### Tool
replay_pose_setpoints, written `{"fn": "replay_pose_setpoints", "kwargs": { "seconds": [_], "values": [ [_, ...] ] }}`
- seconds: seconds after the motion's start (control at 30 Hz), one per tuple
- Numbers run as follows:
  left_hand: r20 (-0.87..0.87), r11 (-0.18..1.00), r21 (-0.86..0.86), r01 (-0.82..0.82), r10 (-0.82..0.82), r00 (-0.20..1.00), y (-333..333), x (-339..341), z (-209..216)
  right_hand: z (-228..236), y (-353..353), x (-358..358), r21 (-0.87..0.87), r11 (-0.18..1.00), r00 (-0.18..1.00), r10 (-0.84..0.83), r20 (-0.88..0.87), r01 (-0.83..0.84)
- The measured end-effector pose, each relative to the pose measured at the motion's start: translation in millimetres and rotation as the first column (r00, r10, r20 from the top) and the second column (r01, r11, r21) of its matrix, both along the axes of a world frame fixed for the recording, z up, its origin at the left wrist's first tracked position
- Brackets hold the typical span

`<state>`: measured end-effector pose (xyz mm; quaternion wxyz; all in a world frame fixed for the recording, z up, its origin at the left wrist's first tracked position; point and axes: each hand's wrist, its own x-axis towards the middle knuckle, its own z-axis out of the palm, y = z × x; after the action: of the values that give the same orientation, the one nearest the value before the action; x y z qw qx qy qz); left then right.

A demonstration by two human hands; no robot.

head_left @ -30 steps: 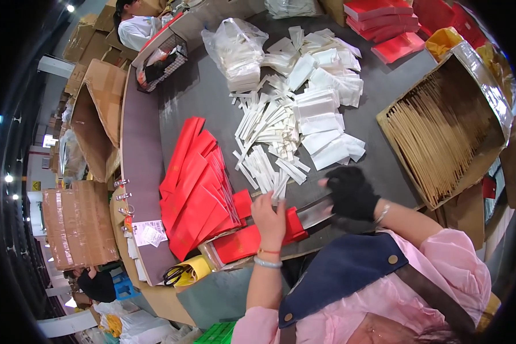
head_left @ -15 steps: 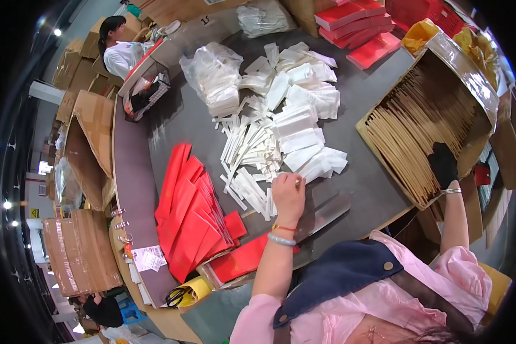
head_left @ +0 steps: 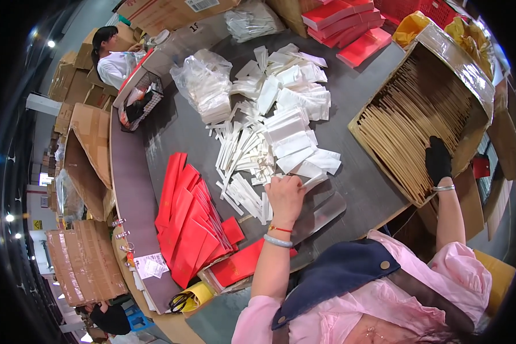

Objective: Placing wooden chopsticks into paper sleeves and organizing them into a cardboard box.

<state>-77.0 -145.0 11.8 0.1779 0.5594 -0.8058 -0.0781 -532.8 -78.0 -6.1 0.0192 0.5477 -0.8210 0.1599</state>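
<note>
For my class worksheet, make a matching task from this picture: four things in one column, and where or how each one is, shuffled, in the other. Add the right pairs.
Column 1
1. left hand
2. right hand
3. overlapping red packets
4. small yellow holder

Column 2
A. on the left part of the grey tabletop
B. bare, at the near edge of the white pieces
C. with black loops sticking out of it
D. gloved in black, at the thin brown pieces in the open box

Right pairs: 1-B, 2-D, 3-A, 4-C
</note>
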Motion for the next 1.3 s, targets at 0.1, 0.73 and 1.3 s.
{"fn": "replay_pose_setpoints", "kwargs": {
  "seconds": [0.1,0.73,1.3],
  "values": [
    [-0.144,0.999,0.025,-0.038,0.041,0.989,2.2,8.1,8.3,-19.4,3.7,-27.7,-0.239,0.963,0.982,-0.152,-0.115,0.121],
    [-0.081,0.971,0.223,-0.089,0.109,0.991,132.5,76.4,21.9,25.0,-9.9,207.1,0.149,0.476,0.489,0.749,0.446,-0.867],
    [-0.064,0.991,0.133,0.032,-0.024,0.998,105.0,46.5,15.8,-4.5,3.2,312.9,-0.195,0.525,0.305,0.714,0.630,-0.828]
  ]
}}
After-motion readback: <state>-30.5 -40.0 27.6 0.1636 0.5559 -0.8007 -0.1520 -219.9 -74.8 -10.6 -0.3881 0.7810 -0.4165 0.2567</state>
